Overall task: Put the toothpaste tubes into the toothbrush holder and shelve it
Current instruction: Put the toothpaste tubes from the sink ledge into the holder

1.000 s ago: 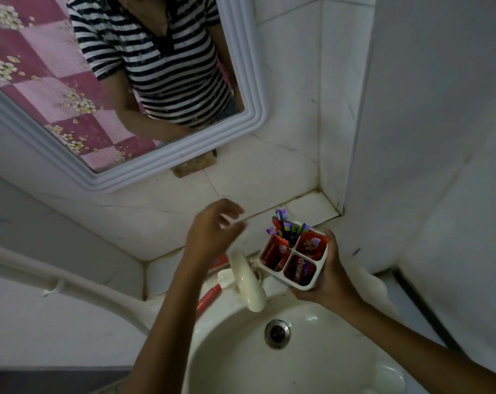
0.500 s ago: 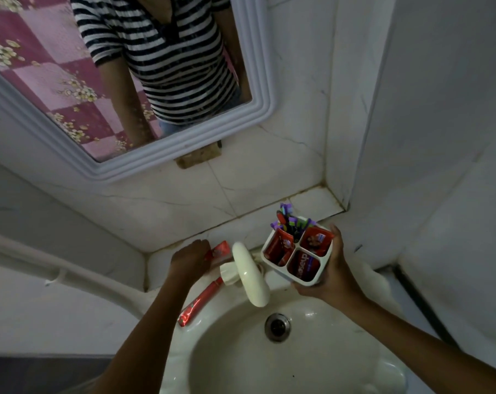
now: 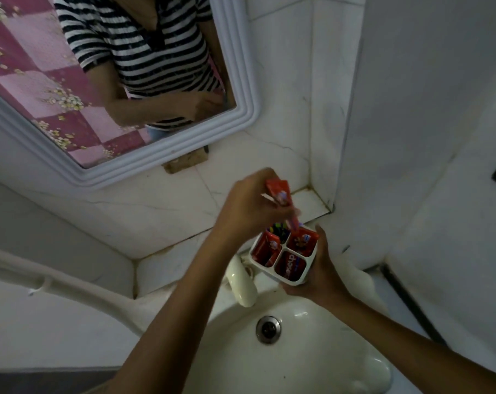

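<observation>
head view — left hand (image 3: 249, 206) now lifts toothpaste tube (image 3: 278, 191) above holder (image 3: 283, 255).

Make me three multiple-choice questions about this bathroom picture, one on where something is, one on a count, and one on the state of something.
1. Where is the toothbrush holder?
A. On the floor
B. Held in the right hand above the sink
C. Hung on the mirror

2. How many compartments does the holder have?
A. Two
B. Four
C. Six

3. What is the left hand doing?
A. Gripping a red toothpaste tube over the holder
B. Turning the tap
C. Resting empty in the basin

Answers:
1 B, the right hand's fingers wrap the holder over the basin.
2 B, a cross divider makes four sections.
3 A, the tube sticks up from the closed left hand just above the holder.
</observation>
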